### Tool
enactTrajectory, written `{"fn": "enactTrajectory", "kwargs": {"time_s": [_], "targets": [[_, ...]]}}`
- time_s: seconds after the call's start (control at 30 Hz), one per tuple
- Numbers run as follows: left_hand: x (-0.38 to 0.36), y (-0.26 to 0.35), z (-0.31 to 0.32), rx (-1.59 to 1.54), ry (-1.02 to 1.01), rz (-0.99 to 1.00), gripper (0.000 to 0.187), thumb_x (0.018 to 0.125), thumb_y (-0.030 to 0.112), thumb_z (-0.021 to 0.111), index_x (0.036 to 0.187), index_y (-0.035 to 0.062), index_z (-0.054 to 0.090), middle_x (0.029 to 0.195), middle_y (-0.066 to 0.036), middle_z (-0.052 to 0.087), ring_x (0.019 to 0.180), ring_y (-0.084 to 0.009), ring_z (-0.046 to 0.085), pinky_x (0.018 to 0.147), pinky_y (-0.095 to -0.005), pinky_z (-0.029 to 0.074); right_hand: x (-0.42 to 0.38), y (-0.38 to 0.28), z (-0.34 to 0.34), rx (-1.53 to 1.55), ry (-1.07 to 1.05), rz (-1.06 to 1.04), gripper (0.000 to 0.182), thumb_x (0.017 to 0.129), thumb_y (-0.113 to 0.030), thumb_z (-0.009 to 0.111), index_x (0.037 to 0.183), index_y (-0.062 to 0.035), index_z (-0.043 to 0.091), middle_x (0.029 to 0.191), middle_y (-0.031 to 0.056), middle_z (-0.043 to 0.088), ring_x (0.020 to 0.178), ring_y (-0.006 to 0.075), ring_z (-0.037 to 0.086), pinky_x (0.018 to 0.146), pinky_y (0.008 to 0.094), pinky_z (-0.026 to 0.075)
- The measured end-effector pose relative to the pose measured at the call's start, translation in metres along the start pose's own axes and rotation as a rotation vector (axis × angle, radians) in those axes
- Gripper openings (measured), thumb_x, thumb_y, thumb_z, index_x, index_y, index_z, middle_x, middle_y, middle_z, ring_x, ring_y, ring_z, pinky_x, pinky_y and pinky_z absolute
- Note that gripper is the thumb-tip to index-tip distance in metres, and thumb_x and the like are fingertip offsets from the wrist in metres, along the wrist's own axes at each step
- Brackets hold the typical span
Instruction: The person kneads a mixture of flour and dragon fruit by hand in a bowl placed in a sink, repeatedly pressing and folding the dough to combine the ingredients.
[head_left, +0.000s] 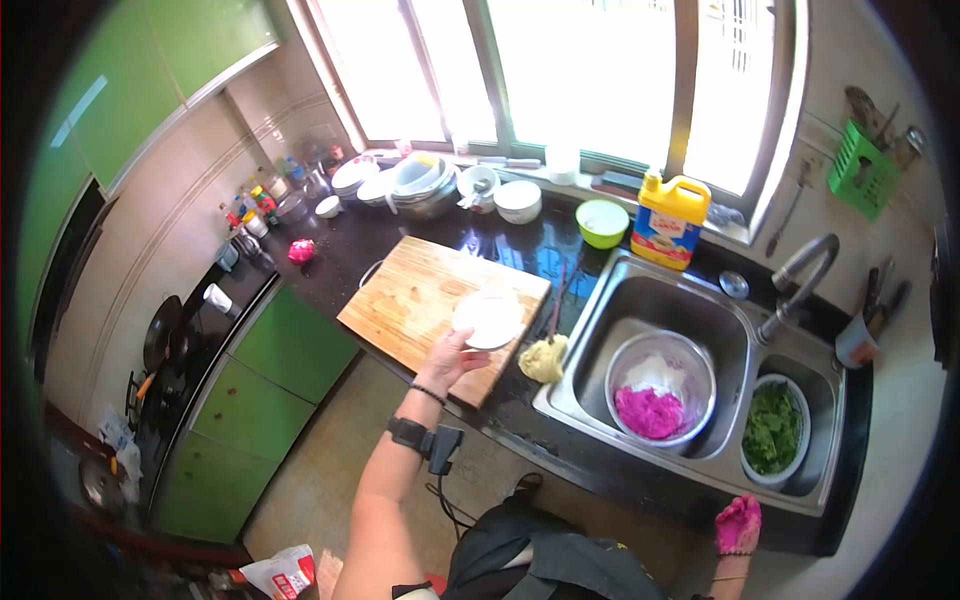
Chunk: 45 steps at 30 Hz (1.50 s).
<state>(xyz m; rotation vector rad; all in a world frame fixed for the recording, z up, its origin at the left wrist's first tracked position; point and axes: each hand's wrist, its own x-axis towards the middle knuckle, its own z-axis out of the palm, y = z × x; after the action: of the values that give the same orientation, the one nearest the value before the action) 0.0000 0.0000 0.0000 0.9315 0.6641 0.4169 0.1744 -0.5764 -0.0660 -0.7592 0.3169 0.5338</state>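
Observation:
My left hand (455, 358) grips the edge of a small round white dish (490, 322), holding it over the wooden cutting board (400, 290). Bright glare hides the dish's inside. Low at the right, my right hand (738, 523) hangs by the counter's front edge, its fingers curled in and coated with pink dough; whether anything is inside them is hidden. A steel bowl (625, 352) in the larger sink basin contains pink dough (650, 412) and some whitish flour. Beside the sink sits a lump of pale yellow dough (543, 360).
A yellow oil jug (670, 222), a green bowl (603, 224) and a white bowl (518, 202) stand behind. The smaller basin holds a white basket (803, 408) of leafy greens (772, 428) under the faucet (800, 280). A dragon fruit (301, 250) lies left of the board.

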Motion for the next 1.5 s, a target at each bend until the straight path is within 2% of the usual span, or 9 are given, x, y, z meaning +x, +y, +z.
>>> {"fn": "enactTrajectory", "kwargs": {"time_s": [0.2, 0.6, 0.93, 1.0, 1.07, 1.13, 1.23, 1.37, 1.5], "targets": [[0.021, 0.053, -0.120, -0.060, 0.422, 0.052, 0.035, 0.079, 0.017, 0.054, 0.107, 0.0001, 0.043, 0.087, -0.016, 0.055, 0.075, -0.0284, 0.057, 0.061, -0.0419, 0.053, 0.021, 0.034, 0.073, 0.019, 0.008, 0.050, 0.012, 0.086, -0.025, 0.047, 0.085, -0.0144, 0.053, 0.068, -0.0003, 0.054, 0.057, 0.0143, 0.054, 0.054, 0.0294, 0.049], [0.127, 0.074, -0.274, -0.102, 0.541, 0.047, 0.042, 0.076, 0.021, 0.060, 0.112, 0.0065, 0.043, 0.096, -0.011, 0.047, 0.076, -0.0226, 0.052, 0.073, -0.0368, 0.049, 0.043, 0.087, 0.149, 0.033, -0.010, 0.013, 0.013, 0.085, -0.016, 0.049, 0.092, -0.0059, 0.054, 0.076, 0.0057, 0.057, 0.066, 0.0187, 0.055, 0.059, 0.0316, 0.046], [0.079, 0.096, -0.177, 0.166, 0.745, 0.111, 0.046, 0.078, 0.033, 0.060, 0.110, 0.0047, 0.045, 0.095, -0.008, 0.048, 0.077, -0.0155, 0.047, 0.067, -0.0250, 0.045, 0.101, 0.080, 0.184, -0.398, 0.111, 0.072, 0.012, 0.082, -0.015, 0.054, 0.089, -0.0049, 0.056, 0.070, 0.0029, 0.056, 0.062, 0.0159, 0.055, 0.055, 0.0289, 0.047], [0.061, 0.090, -0.128, 0.639, 0.840, 0.551, 0.034, 0.084, 0.026, 0.053, 0.106, 0.0014, 0.046, 0.086, -0.004, 0.050, 0.070, -0.0117, 0.046, 0.063, -0.0240, 0.042, 0.134, 0.082, 0.180, -0.673, 0.101, 0.085, 0.014, 0.080, -0.015, 0.056, 0.089, -0.0043, 0.057, 0.071, 0.0038, 0.057, 0.063, 0.0157, 0.056, 0.056, 0.0283, 0.047], [0.027, 0.072, 0.004, 0.793, 0.512, 0.614, 0.020, 0.087, 0.016, 0.047, 0.101, 0.0006, 0.047, 0.078, -0.001, 0.048, 0.063, -0.0089, 0.044, 0.060, -0.0217, 0.041, 0.166, 0.090, 0.158, -0.965, 0.063, 0.116, 0.015, 0.079, -0.015, 0.058, 0.088, -0.0037, 0.058, 0.072, 0.0046, 0.058, 0.064, 0.0155, 0.057, 0.058, 0.0277, 0.047], [0.012, 0.033, 0.080, 0.791, 0.068, 0.436, 0.014, 0.082, 0.004, 0.047, 0.096, 0.0014, 0.049, 0.076, -0.003, 0.049, 0.066, -0.0102, 0.047, 0.062, -0.0216, 0.041, 0.201, 0.102, 0.148, -1.616, -0.236, -0.165, 0.022, 0.072, -0.022, 0.063, 0.089, -0.0080, 0.060, 0.081, 0.0094, 0.061, 0.073, 0.0211, 0.060, 0.065, 0.0311, 0.048], [0.020, -0.042, 0.163, 0.889, -0.388, 0.110, 0.036, 0.074, 0.006, 0.058, 0.106, -0.0010, 0.045, 0.092, -0.012, 0.051, 0.082, -0.0201, 0.052, 0.072, -0.0297, 0.043, 0.226, 0.108, 0.157, -2.188, -0.446, -0.081, 0.032, 0.070, -0.031, 0.059, 0.097, -0.0143, 0.059, 0.095, 0.0118, 0.059, 0.088, 0.0296, 0.056, 0.076, 0.0388, 0.045], [0.068, -0.153, 0.184, 1.279, -0.239, 0.380, 0.053, 0.070, 0.011, 0.061, 0.112, -0.0090, 0.036, 0.104, -0.025, 0.045, 0.097, -0.0371, 0.045, 0.086, -0.0382, 0.037, 0.241, 0.116, 0.150, -2.466, -0.674, -0.154, 0.068, 0.067, -0.032, 0.062, 0.125, -0.0089, 0.035, 0.100, 0.0147, 0.057, 0.094, 0.0296, 0.054, 0.086, 0.0404, 0.039], [0.109, -0.200, 0.186, 1.274, -0.041, -0.064, 0.062, 0.070, 0.018, 0.060, 0.116, -0.0112, 0.030, 0.108, -0.031, 0.042, 0.103, -0.0417, 0.043, 0.088, -0.0407, 0.037, 0.253, 0.122, 0.130, -2.577, -0.779, -0.247, 0.090, 0.060, -0.029, 0.070, 0.130, -0.0042, 0.020, 0.123, 0.0183, 0.040, 0.116, 0.0305, 0.037, 0.092, 0.0435, 0.033]]}}
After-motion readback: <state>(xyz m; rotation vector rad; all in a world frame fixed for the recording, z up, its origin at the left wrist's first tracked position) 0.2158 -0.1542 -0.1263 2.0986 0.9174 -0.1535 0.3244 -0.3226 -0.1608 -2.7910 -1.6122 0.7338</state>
